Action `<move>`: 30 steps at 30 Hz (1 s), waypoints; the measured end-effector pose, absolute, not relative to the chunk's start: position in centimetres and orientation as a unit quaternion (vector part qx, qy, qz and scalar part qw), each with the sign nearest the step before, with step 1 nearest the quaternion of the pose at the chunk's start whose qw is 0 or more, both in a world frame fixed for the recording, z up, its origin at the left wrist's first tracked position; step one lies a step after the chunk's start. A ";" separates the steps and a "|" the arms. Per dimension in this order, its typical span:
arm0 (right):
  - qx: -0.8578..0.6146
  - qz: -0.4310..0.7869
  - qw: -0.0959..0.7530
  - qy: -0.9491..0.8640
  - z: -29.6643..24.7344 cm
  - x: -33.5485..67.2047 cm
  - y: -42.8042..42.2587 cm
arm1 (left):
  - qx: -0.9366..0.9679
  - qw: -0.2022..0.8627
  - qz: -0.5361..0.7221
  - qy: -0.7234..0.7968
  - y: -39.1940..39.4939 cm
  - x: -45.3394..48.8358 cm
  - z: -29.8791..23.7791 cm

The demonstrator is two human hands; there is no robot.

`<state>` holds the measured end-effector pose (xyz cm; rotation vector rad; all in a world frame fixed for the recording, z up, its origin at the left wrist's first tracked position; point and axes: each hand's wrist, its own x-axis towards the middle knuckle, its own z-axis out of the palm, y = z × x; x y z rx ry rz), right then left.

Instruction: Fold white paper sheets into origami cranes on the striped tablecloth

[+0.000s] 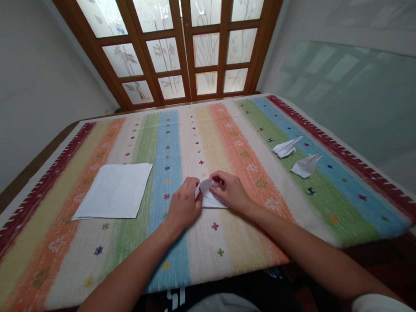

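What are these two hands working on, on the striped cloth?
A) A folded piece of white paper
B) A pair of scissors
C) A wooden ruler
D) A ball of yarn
A: the left hand and right hand meet over a folded piece of white paper, their fingers on it.

Wooden-framed frosted glass doors (163, 54) etched with bamboo stand between white walls (29, 92).

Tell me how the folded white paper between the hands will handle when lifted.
The folded white paper looks thin, so it is probably light and floppy at its free corner. Its creases may stiffen it a little. Released by the hands, it could spring open.
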<state>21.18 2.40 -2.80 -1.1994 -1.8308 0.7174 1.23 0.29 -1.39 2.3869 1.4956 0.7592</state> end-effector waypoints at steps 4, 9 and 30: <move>-0.474 0.295 0.401 -0.727 -2.6 20.9 2.2 | 0.816 0.106 0.269 0.501 0.3 1.3 -1.5; -0.461 0.308 0.402 -0.729 -2.3 20.8 1.9 | 0.805 0.095 0.283 0.512 0.2 1.2 -1.6; -0.391 0.350 0.382 -0.761 -2.0 21.0 1.3 | 0.801 0.133 0.309 0.496 0.3 0.9 -1.9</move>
